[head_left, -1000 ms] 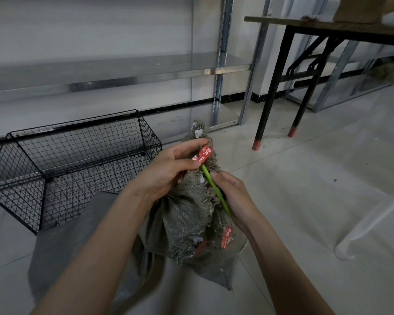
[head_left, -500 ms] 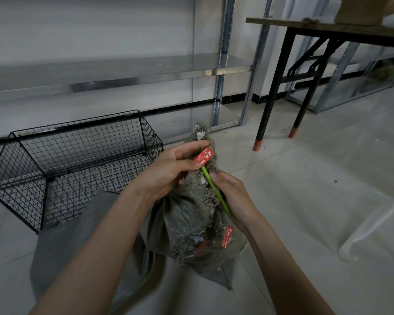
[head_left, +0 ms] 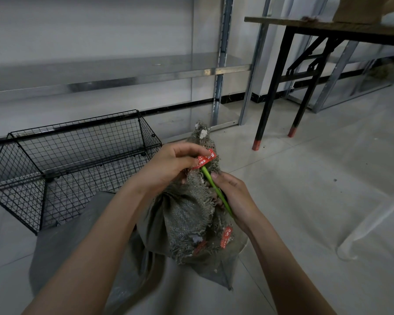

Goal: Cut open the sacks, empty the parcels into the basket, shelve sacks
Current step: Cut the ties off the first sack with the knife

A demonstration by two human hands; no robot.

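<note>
Head view: the sack sits at six o'clock, left hand pinching its red tag at the neck, right hand curled round a green cutter touching it. Wire basket at nine o'clock, black table at one.

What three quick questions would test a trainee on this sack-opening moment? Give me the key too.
1. True or false: the black wire basket already holds parcels.
2. What does the left hand pinch at the tied neck of the sack? A) a red tag B) a parcel C) nothing
3. Fill in: the slim tool in the right hand is coloured ____.
Key: 1 false, the basket is empty; 2 A; 3 green.
</note>
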